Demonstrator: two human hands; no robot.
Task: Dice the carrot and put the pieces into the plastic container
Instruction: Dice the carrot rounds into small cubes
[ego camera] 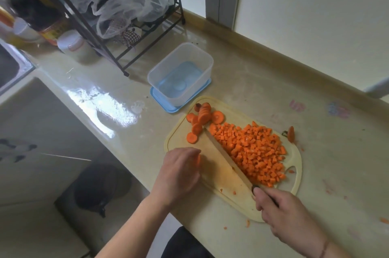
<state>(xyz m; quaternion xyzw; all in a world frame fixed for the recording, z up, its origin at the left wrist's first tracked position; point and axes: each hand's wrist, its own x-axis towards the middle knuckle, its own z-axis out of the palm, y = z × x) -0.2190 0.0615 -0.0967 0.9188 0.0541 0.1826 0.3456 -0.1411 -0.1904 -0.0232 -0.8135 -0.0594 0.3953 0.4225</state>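
We hold the knife by its handle in our right hand, blade lying long across the cutting board with the diced carrot heaped against its far side. Our left hand curls over a carrot bit beside the blade, though we cannot tell how firmly. The uncut carrot slices lie beyond the blade tip, towards the empty plastic container on the table, nearer our left hand.
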